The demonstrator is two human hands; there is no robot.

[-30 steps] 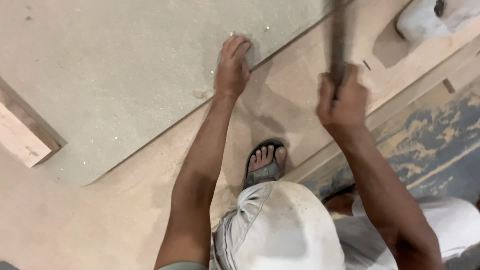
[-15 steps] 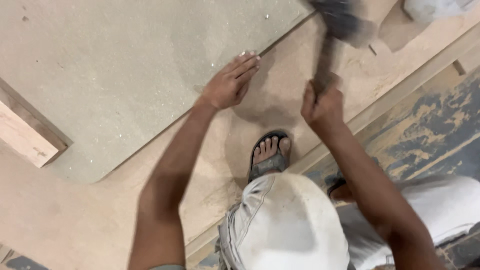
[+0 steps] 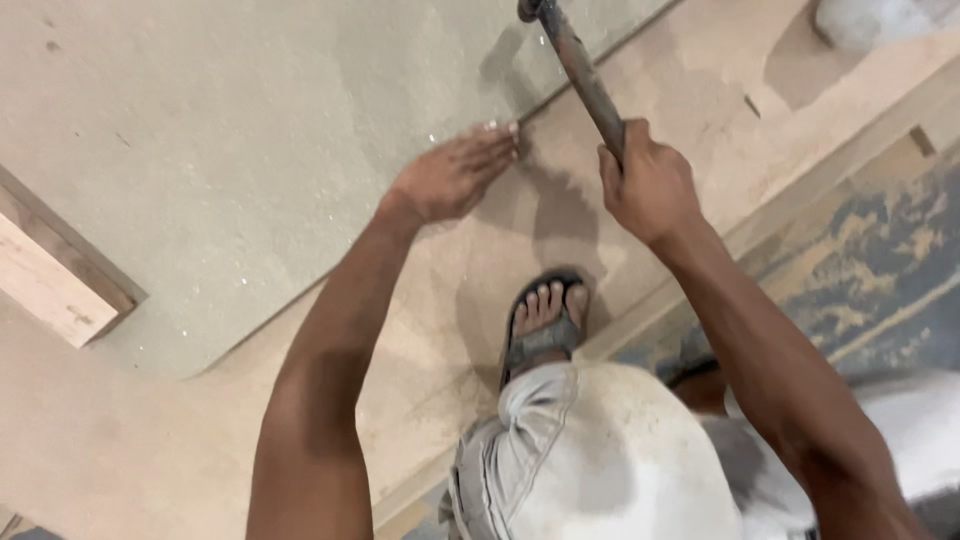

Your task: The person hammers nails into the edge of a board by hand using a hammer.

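Right hand fisted around hammer handle; left hand, open and holding nothing, flat at grey board edge, fingertips at eight o'clock of hammer head — keep them clear, strike square.

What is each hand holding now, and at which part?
The right hand holds a hammer by the lower end of its handle. The left hand holds nothing visible; it rests on the board.
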